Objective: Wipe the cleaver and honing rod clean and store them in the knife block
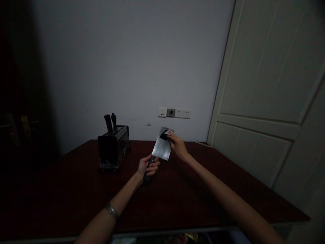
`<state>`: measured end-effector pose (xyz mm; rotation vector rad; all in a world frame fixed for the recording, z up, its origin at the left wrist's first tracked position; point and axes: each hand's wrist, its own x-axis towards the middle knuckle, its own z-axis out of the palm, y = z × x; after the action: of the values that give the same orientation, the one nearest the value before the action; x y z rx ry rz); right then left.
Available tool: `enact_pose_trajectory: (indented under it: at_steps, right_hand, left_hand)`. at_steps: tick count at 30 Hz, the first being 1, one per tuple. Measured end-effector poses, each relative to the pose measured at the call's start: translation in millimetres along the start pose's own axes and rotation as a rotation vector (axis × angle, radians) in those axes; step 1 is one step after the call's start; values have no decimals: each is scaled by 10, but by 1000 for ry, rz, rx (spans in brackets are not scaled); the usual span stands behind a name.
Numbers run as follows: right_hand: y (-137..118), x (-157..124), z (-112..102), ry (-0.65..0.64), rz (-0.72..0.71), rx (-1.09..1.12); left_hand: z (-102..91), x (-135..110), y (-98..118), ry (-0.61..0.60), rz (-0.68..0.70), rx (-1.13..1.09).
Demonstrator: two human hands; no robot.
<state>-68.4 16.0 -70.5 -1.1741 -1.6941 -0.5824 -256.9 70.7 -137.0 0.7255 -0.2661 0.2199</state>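
A cleaver (pixel 161 148) with a broad, shiny blade is held up over the dark red table, its blade tilted up and to the right. My left hand (pixel 147 166) is wrapped round its black handle. Near the blade's far end, my right hand (pixel 178 145) pinches a small black and white cloth (pixel 165 134) against the flat of the blade. The cloth's exact kind is hard to make out in the dim light. Part of it is hidden by my fingers.
On the table (pixel 162 200), to the left, stands a dark knife block (pixel 113 147) with two black handles sticking out. Wall sockets (pixel 174 113) sit behind the cleaver. A pale panelled door (pixel 256 135) borders the right side. Several unclear items show below the front edge.
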Motion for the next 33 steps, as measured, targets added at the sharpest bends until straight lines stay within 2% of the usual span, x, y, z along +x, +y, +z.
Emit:
enact_pose_trajectory:
  at_steps: [5, 11, 17, 22, 24, 28, 33]
  right_hand:
    - [-264, -267, 93, -246, -220, 53]
    - [-213, -61, 38, -140, -119, -74]
    - [-333, -185, 39, -287, -273, 39]
    - [-143, -42, -64, -155, -132, -48]
    - [-168, -88, -38, -182, -150, -28]
    - [-254, -214, 12, -318, -288, 66]
    - [-131, -108, -5, -176, -166, 6]
  left_hand:
    - [-31, -2, 27, -28, 12, -4]
    - [-36, 12, 26, -27, -7, -10]
    - [-31, 11, 37, -5, 32, 6]
    - [-2, 16, 25, -25, 2, 1]
    - [-5, 18, 21, -33, -9, 6]
    - [-15, 23, 18, -36, -14, 17]
    - [-2, 20, 16, -21, -13, 20]
